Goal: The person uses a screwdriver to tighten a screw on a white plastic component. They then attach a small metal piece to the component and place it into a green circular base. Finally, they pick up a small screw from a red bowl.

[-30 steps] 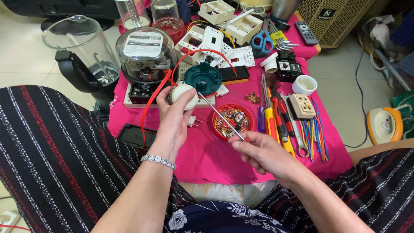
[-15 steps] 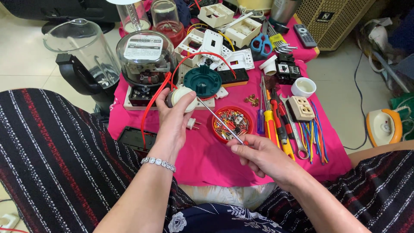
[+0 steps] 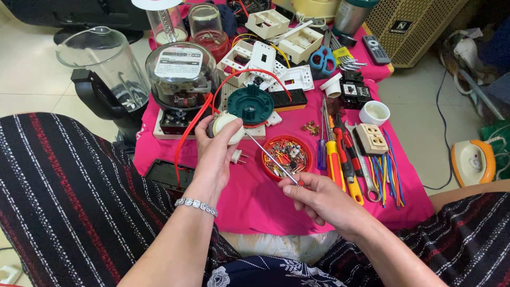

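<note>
My left hand (image 3: 213, 154) grips a small round white fitting (image 3: 227, 125) with a red wire (image 3: 187, 139) running from it, held above the pink cloth (image 3: 255, 204). My right hand (image 3: 319, 199) holds a thin screwdriver (image 3: 271, 157) by its handle, and the metal shaft slants up-left with its tip at the white fitting. Just behind the fitting sits a dark green round part (image 3: 251, 105). A small white plug (image 3: 237, 157) lies on the cloth under the shaft, beside a red dish of small screws (image 3: 287, 155).
A glass-domed electric meter (image 3: 180, 74) and a blender jug (image 3: 103, 69) stand at the left. Screwdrivers (image 3: 334, 154), coloured wire pieces (image 3: 385, 172), a beige socket (image 3: 371, 138), white switch plates (image 3: 265, 58) and blue scissors (image 3: 321, 57) crowd the right and back. An iron (image 3: 473, 162) lies on the floor.
Both hands hold nearly the same pose. The screwdriver shaft has shifted slightly, its tip staying at the white fitting.
</note>
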